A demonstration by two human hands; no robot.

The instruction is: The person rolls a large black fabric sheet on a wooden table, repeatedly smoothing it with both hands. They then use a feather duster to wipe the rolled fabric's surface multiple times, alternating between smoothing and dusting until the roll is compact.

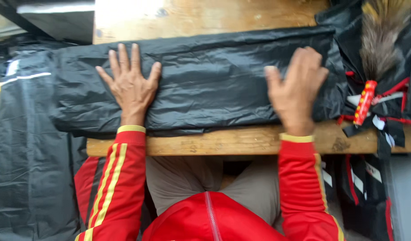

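Observation:
A long folded black plastic sheet (205,80) lies across a wooden table (241,140). My left hand (130,85) rests flat on its left part with fingers spread. My right hand (297,89) presses on its right part, fingers curled over the far side and thumb out; it looks blurred. Both arms wear red sleeves with yellow stripes and cuffs.
A feather duster (375,49) with a red patterned handle lies at the right on more black material with red trim (392,102). Another black plastic bundle (27,147) hangs off the table's left end. Bare wood (205,18) shows beyond the sheet.

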